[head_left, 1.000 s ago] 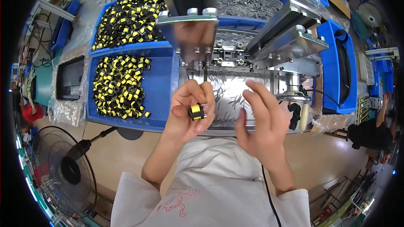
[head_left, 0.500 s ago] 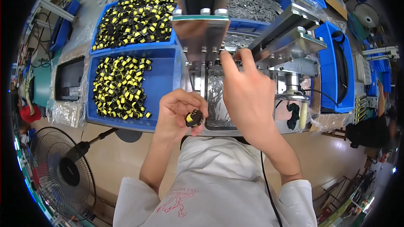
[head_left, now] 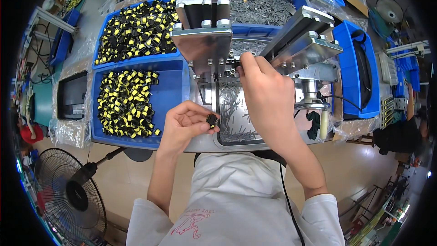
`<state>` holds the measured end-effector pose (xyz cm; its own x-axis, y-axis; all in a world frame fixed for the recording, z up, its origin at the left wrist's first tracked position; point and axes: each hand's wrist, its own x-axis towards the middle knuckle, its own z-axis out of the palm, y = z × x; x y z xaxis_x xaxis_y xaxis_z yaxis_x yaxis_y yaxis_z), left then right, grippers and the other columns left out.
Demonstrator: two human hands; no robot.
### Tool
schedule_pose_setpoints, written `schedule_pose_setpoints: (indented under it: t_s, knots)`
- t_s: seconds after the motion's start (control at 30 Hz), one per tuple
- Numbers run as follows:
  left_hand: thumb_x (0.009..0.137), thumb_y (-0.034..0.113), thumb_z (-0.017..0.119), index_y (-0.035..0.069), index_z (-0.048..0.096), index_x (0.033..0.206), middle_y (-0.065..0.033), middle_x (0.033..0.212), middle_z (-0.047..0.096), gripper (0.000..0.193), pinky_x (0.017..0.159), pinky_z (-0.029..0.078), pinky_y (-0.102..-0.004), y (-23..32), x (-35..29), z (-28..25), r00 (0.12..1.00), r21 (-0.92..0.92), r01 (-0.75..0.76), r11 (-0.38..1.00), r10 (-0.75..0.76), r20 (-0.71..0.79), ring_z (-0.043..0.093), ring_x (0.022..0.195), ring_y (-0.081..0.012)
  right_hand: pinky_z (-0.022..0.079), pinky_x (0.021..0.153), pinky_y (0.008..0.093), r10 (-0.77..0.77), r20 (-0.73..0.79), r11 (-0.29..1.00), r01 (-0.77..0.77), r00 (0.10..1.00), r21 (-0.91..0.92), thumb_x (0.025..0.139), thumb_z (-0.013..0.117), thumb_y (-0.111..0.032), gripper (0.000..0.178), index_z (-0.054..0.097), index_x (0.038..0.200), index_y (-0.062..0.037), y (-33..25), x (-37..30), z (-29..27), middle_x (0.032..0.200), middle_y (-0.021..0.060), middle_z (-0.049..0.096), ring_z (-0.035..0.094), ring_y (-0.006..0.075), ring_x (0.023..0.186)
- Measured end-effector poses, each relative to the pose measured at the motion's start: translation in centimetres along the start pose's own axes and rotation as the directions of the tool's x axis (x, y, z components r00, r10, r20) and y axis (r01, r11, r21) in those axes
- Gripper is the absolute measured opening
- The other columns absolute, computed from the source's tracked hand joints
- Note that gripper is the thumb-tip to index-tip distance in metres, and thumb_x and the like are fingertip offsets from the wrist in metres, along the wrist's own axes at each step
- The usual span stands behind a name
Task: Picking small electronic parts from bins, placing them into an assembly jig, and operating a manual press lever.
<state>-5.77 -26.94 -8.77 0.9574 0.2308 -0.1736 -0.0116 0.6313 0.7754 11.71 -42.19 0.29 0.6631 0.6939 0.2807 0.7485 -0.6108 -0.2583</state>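
Note:
My left hand (head_left: pixel 184 125) pinches a small black-and-yellow wound coil (head_left: pixel 211 120) between thumb and fingertips, beside the left rim of a metal tray (head_left: pixel 219 139) that holds loose grey strips. Farther off, my right hand (head_left: pixel 268 98) reaches into the middle of a metal press fixture (head_left: pixel 202 48). Its thumb and fingers are closed together at a small dark part of the fixture; whatever lies between them is hidden. On the left, a blue bin (head_left: pixel 175 79) contains a heap of the same kind of coils.
Behind it, another blue bin (head_left: pixel 95 59) is full of coils. A blue bin (head_left: pixel 255 28) of grey strips stands beyond the fixture. To the right are a round metal handwheel (head_left: pixel 312 105), and a blue bin (head_left: pixel 374 109) with a black item. A fan (head_left: pixel 75 193) stands lower left.
My right fingers, spread apart before, have come together at the fixture. My left hand has turned the coil, so less yellow shows. The whole view has shifted slightly.

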Motion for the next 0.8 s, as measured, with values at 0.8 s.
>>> schedule_pose_setpoints:
  t_s: [0.8]
  knots:
    - [0.092,0.000,0.080,-0.006,0.064,0.117,-0.0278,0.117,0.074,0.030,0.079,0.066,-0.0361,-0.5,0.4,-0.4,0.998,0.046,-0.009,0.999,0.006,0.064,0.079,0.092,-0.0301,0.058,0.080,0.0300,0.245,0.045,0.584,-0.184,0.969,0.790,0.089,0.076,0.007,0.025,0.069,0.112,0.0011,3.6,-8.4,0.4,0.101,0.0086,0.075,0.073,0.0172,0.085]
